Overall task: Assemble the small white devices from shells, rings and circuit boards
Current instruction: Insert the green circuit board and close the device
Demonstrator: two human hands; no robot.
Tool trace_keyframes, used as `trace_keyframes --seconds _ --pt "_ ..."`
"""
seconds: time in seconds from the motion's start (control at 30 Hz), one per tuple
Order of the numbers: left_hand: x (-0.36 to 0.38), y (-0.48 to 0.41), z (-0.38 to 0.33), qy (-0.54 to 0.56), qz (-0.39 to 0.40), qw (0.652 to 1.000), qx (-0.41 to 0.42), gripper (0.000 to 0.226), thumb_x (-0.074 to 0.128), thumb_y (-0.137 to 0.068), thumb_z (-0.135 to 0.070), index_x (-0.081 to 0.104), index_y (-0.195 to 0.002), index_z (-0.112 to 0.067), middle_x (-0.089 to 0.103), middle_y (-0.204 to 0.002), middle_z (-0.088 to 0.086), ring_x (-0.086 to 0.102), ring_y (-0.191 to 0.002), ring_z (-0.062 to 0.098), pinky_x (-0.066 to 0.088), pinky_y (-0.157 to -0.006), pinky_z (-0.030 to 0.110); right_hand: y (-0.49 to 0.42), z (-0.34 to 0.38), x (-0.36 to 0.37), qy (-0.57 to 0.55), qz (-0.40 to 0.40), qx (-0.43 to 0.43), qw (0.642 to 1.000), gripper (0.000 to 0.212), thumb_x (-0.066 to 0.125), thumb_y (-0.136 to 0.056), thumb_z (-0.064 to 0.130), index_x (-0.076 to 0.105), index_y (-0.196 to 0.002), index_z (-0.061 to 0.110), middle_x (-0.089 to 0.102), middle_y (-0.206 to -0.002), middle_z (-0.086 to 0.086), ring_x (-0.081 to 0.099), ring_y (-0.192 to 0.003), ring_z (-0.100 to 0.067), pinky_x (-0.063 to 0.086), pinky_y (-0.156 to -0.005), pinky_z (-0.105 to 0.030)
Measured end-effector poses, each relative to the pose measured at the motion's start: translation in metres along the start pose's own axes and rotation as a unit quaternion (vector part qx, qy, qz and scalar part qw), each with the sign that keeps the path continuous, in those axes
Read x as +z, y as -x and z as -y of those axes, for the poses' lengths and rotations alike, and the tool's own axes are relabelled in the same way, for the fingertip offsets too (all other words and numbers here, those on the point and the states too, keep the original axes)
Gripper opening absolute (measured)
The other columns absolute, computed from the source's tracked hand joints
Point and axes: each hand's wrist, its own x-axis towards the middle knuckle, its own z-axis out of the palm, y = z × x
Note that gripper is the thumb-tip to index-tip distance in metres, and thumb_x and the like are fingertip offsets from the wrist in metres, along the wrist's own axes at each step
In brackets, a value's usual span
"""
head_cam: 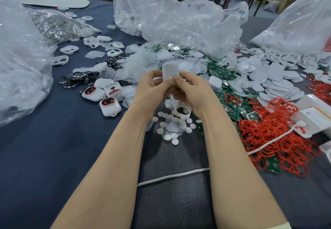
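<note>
Both hands hold one small white rounded-square plastic shell [170,71] above the dark blue cloth-covered table [53,148]. The left hand [152,87] and the right hand [193,92] each pinch its lower edge between thumb and fingers. The step appears to be pressing the shell closed. Apply even thumb pressure on both sides and support the back with the fingers. Place the completed unit beside the white assembled devices with red-ringed windows [109,106].

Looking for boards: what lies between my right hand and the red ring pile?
Green circuit boards, a few red rings on them, in the head view.
</note>
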Motion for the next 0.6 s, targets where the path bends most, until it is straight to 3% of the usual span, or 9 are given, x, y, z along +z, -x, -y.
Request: trace_keyframes --seconds 0.1,0.23,0.43,0.5,0.6 --pt "-0.001 -0.001 0.002 -0.086 -0.01 0.996 0.018 0.013 0.061 -0.093 -0.007 0.053 -0.103 -0.009 0.071 -0.092 0.012 0.07 -0.09 0.025 0.057 -0.085 0.035 0.0 0.001 -0.001 -0.001 0.01 0.017 1.0 0.023 0.052 -0.097 0.013 0.063 -0.117 0.01 0.066 -0.083 -0.007 0.062 -0.07 -0.016 0.054 -0.066 -0.025" --pt "-0.001 0.0 0.003 -0.128 0.007 0.991 0.021 0.011 0.059 -0.093 -0.006 0.053 -0.099 -0.013 0.072 -0.091 0.011 0.071 -0.089 0.024 0.058 -0.082 0.031 -0.001 0.005 -0.003 -0.035 -0.005 0.008 0.999 0.018 0.049 -0.099 0.021 0.066 -0.106 0.023 0.068 -0.097 -0.004 0.064 -0.078 -0.013 0.054 -0.072 -0.026" --pt "-0.001 0.004 0.0 -0.124 0.061 0.99 0.037 0.011 0.061 -0.093 -0.009 0.054 -0.101 -0.011 0.074 -0.087 0.004 0.072 -0.08 0.011 0.055 -0.072 0.018 -0.001 0.007 -0.005 -0.134 -0.029 0.006 0.991 0.019 0.049 -0.098 0.011 0.067 -0.094 0.014 0.068 -0.087 -0.006 0.065 -0.075 -0.015 0.055 -0.062 -0.021" --pt "-0.001 0.004 0.001 -0.121 0.055 0.991 0.031 0.011 0.061 -0.093 -0.009 0.054 -0.101 -0.011 0.074 -0.086 0.004 0.072 -0.081 0.012 0.056 -0.074 0.02 -0.002 0.006 0.0 -0.118 -0.057 0.007 0.991 0.018 0.049 -0.098 0.011 0.067 -0.099 0.009 0.067 -0.093 -0.013 0.064 -0.08 -0.022 0.056 -0.066 -0.027" --pt "0.002 0.002 0.003 -0.095 0.029 0.995 0.008 0.015 0.059 -0.094 -0.006 0.053 -0.108 -0.007 0.073 -0.091 0.009 0.072 -0.084 0.017 0.057 -0.077 0.025 -0.004 0.004 0.009 -0.077 -0.091 0.012 0.993 0.024 0.048 -0.099 0.015 0.063 -0.114 0.004 0.064 -0.111 -0.022 0.061 -0.095 -0.033 0.054 -0.084 -0.043"
